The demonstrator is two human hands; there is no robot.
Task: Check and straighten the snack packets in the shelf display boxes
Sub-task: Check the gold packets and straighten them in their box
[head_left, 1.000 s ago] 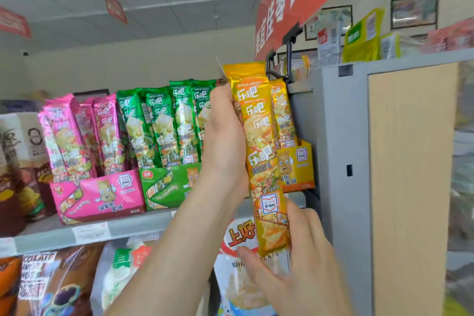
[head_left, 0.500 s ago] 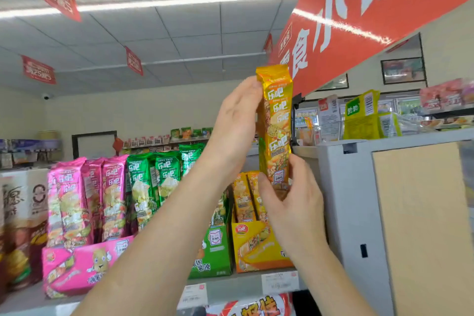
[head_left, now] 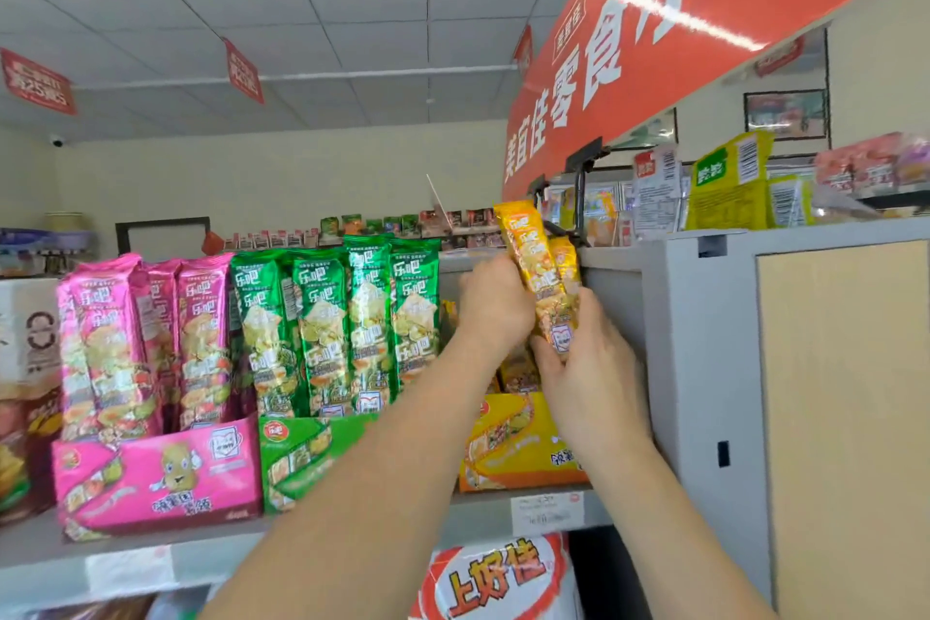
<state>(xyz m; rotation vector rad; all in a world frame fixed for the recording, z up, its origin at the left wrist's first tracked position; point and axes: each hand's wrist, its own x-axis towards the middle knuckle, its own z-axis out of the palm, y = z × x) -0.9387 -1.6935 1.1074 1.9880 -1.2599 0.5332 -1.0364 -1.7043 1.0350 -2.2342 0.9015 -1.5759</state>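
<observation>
Reaching up to a shop shelf, a person holds a long yellow snack packet (head_left: 528, 257) with both bare hands, seen from a camera worn on the head. The left hand (head_left: 495, 305) curls around the packet's middle from the left side. The right hand (head_left: 591, 370) grips its lower end from below and from the right, fingers wrapped round it. The packet stands nearly upright, its top leaning slightly to the left, and it is raised above the yellow display box (head_left: 518, 443) that sits at the right end of the grey shelf (head_left: 226, 556). A second yellow packet (head_left: 564, 262) shows just behind the first; whether either hand also holds it cannot be told.

To the left of the yellow box stands a green display box (head_left: 302, 453) with a row of green packets (head_left: 347, 317) upright in it. Further left, a pink display box (head_left: 156, 473) holds pink packets (head_left: 126, 332), which lean a little to the left. A white price label (head_left: 547, 514) is fixed to the shelf edge under the yellow box. A grey end panel (head_left: 704, 342) rises to the right of the hands, and a large red banner (head_left: 654, 40) with white characters hangs overhead. Below the shelf, a white bag (head_left: 498, 579) with orange characters is partly visible.
</observation>
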